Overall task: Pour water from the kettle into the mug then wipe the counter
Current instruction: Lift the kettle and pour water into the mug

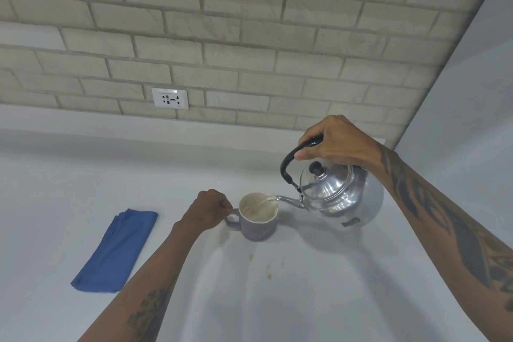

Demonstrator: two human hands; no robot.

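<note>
A shiny metal kettle (342,197) hangs tilted above the white counter (305,300), its spout over the rim of a lilac mug (259,226). A thin stream of water runs from the spout into the mug. My right hand (333,140) grips the kettle's black handle from above. My left hand (211,209) is closed on the mug's handle and holds the mug on the counter. A folded blue cloth (116,250) lies flat to the left of the mug, apart from both hands.
A few small brownish spots (268,275) mark the counter in front of the mug. A brick wall with a white power socket (170,98) runs along the back. A plain white wall closes the right side.
</note>
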